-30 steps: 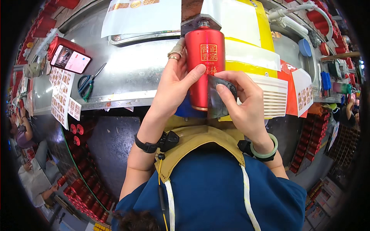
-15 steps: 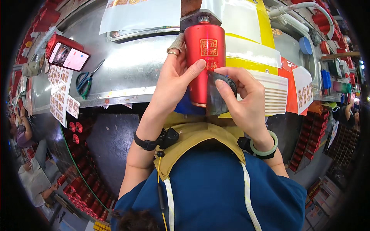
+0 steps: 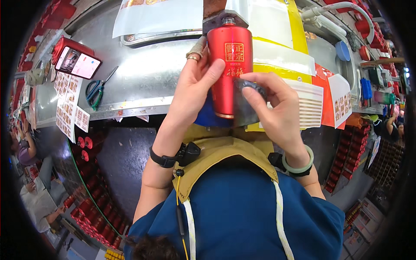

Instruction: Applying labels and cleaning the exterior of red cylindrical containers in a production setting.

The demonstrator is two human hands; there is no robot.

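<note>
A red bottle [image 3: 223, 93] with gold lettering and a clear glass neck lies in front of me, its neck pointing away against a dark metal block [image 3: 216, 19]. Along its left side my left hand [image 3: 195, 82] is wrapped, with the thumb resting on the front. Tape covers one finger, and a ring sits on the hand. My right hand [image 3: 277, 97] pinches a thin, dark, flat scraper-like piece [image 3: 248, 106] between thumb and fingers at the bottle's lower right side. The piece's edge is against the bottle or just beside it; I cannot tell which. Part of the bottle's right side is hidden behind it.
Scissors [image 3: 96, 93] with blue-green handles lie left on the metal table [image 3: 134, 69]. A phone [image 3: 78, 63] leans on a red bottle near sticker sheets [image 3: 67, 104]. Striped sticker strips [image 3: 308, 104] and a red sheet [image 3: 323, 78] lie right. A blue cup [image 3: 343, 51] stands beyond.
My left thumb has slid left a little, uncovering more gold lettering. My right hand and the dark piece have shifted slightly and look blurred.
</note>
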